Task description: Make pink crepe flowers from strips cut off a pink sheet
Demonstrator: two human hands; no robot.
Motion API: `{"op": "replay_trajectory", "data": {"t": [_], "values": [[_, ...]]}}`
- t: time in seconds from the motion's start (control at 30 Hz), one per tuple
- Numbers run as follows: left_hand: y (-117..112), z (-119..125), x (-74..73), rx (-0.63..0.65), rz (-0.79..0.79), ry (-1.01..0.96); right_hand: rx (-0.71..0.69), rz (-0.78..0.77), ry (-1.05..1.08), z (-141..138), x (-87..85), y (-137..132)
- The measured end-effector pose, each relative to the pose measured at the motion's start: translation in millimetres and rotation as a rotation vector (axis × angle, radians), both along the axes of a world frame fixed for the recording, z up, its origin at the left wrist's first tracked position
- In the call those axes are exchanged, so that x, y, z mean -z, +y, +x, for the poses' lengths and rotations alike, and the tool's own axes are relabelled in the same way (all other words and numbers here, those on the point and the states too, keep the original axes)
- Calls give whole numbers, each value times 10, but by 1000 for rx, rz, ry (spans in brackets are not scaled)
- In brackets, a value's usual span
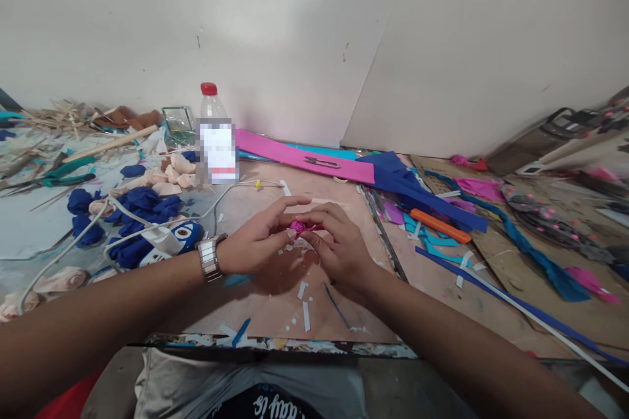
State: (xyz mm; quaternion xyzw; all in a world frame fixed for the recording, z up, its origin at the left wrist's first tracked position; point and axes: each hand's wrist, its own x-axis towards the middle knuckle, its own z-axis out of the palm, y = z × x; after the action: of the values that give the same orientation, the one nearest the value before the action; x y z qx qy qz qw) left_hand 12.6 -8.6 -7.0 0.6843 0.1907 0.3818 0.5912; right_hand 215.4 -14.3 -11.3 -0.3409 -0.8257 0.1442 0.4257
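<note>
A small magenta rolled rose (297,227), apparently of crepe paper, is held between both hands above the middle of the work board. My left hand (263,230), with a metal watch on its wrist, pinches the rose's left side with the thumb; its index finger stretches above it. My right hand (341,242) closes on the other side, its thumb and bent fingers pressing the rose and a short pink tail. The fingers partly cover the tail. Beyond the hands lies a flat pink strip (289,152) with small thread snips (322,162) on it.
At the left are blue rolled pieces (142,204), peach rolled pieces (61,279), a glue gun (170,240) with its white cord, and green-handled pliers (69,173). A red-capped bottle (209,101) stands behind. To the right lie an orange cutter (441,226) and blue strips (427,193).
</note>
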Motion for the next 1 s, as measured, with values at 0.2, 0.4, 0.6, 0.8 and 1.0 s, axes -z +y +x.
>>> {"op": "replay_trajectory", "data": {"t": [0.2, 0.4, 0.6, 0.8, 1.0], "values": [[28, -8, 25, -118, 126, 82, -3, -16, 37, -5, 8, 0], [51, -16, -18, -326, 324, 135, 30, -62, 63, 7, -1, 0], [39, -12, -48, -326, 359, 129, 50, -46, 55, 7, 23, 4], [33, 0, -16, -381, 336, 157, 65, -41, 57, 15, 30, 15], [26, -9, -24, -430, 325, 200, 83, -65, 96, 27, 21, 13]]}}
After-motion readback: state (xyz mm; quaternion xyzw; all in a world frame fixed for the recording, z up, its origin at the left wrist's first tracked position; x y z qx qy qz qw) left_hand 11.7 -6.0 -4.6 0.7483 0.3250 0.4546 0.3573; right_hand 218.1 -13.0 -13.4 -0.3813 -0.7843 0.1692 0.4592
